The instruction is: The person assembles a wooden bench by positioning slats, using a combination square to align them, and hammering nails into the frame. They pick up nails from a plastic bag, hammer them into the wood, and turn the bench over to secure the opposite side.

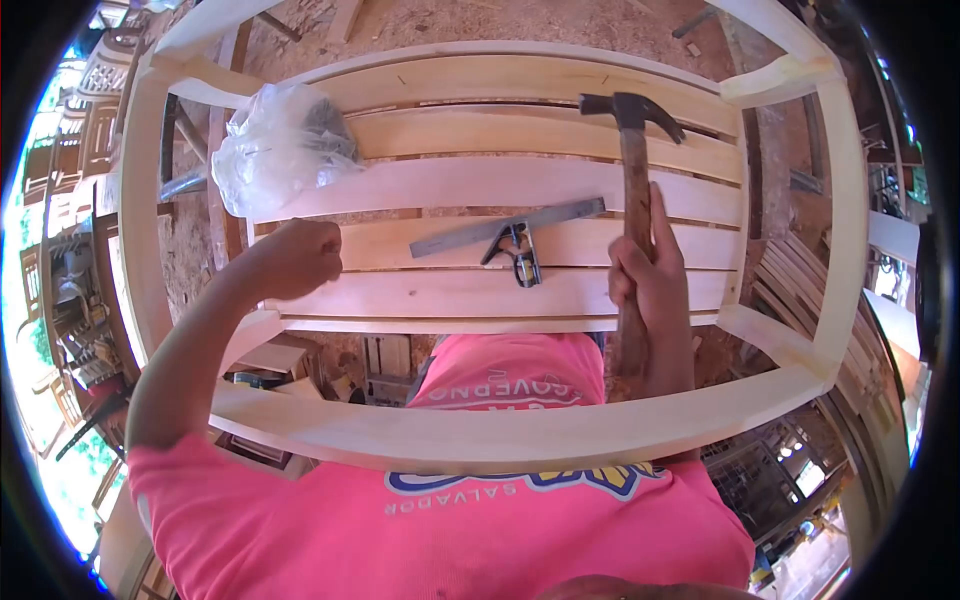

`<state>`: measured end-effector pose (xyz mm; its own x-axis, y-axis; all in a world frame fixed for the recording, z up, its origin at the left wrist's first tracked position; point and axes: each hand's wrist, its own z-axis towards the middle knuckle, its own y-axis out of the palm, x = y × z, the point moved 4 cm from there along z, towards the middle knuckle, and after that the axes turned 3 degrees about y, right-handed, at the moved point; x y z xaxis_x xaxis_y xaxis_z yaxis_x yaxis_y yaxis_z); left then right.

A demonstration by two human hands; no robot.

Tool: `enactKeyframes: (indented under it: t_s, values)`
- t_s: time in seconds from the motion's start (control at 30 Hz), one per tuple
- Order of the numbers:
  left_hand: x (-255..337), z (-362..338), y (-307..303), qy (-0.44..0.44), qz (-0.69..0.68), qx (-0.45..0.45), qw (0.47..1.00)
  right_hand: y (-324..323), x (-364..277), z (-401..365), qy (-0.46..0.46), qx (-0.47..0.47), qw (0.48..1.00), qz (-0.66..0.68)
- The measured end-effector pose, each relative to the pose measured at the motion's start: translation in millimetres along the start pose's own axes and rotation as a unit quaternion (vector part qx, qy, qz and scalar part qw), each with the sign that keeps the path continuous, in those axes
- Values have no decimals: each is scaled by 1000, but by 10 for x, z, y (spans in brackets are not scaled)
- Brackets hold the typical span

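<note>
My right hand (pixel 650 275) is wrapped round the wooden handle of a claw hammer (pixel 636 165), its index finger stretched along the handle. The dark steel head points away from me, over the far slats. At the left, my left hand (pixel 300 258) is closed in a fist above the near slats (pixel 380 297); what it holds, if anything, is hidden. Between my hands a combination square (pixel 515 240) lies on the slats, its blade slanting up to the right. Beyond my left fist sits a clear plastic bag (pixel 275 150) with dark contents. Two thin nail-like marks (pixel 402 79) show on the farthest slat.
A pale wooden frame surrounds the slats, with its near rail (pixel 500 430) crossing in front of my pink shirt (pixel 450 530). Stacked wood strips (pixel 815 300) stand at the right. Chairs and wooden parts (pixel 95 130) fill the left side. Sawdust-coloured ground (pixel 450 25) shows beyond.
</note>
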<state>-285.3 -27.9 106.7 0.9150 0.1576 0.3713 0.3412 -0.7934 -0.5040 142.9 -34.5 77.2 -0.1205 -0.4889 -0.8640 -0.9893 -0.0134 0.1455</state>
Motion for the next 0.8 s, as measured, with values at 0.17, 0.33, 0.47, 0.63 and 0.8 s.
enactKeyframes:
  t_s: [0.17, 0.33, 0.47, 0.63, 0.8]
  values:
    - [1082, -1103, 99, 93, -29, -92, 991, -168, -10, -562, -33, -178, 955, 234]
    - [904, -1217, 473, 48, -23, 40, 998, -73, -50, -629, -80, -266, 933, 227]
    - [827, -1201, 677, 135, 0, 9, 991, -23, 30, -708, -59, -274, 930, 240]
    - [1011, -1274, 585, 48, 9, 2, 999, -11, 44, -810, -25, -274, 931, 239]
    - [1076, -1249, 508, 40, -45, -42, 997, 13, 8, -757, 34, -287, 926, 243]
